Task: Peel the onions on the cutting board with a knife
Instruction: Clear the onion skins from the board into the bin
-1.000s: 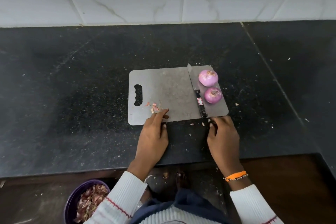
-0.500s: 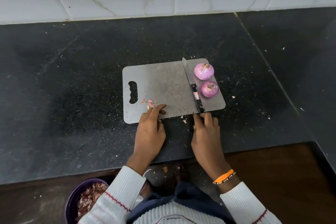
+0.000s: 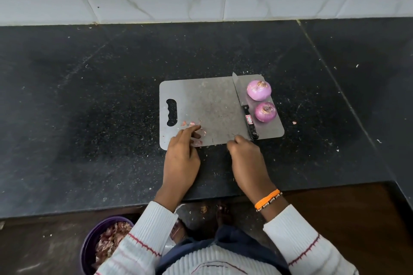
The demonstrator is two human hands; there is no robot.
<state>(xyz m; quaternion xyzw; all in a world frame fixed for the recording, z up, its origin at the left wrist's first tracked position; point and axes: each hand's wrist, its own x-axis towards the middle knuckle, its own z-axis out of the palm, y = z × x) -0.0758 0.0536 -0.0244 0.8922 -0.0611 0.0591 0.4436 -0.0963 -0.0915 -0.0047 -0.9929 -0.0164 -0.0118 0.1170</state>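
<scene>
Right hand (image 3: 244,158) slid leftward off knife (image 3: 245,109), fingers curled empty; left hand (image 3: 182,154) flat sweeping peels (image 3: 192,124). Onions (image 3: 259,90) peeled; next, bin scraps.

A speckled black countertop (image 3: 111,100) is carrying a grey cutting board (image 3: 207,105), with tiny peel scraps (image 3: 294,122) lying scattered around it.

A purple bin (image 3: 89,245) of peels is cut off at the bottom edge; right hand (image 3: 245,158) fingertips curl out of view.

2 peeled purple onions (image 3: 259,90) (image 3: 265,112) beside knife (image 3: 244,107) on grey board (image 3: 210,109).
</scene>
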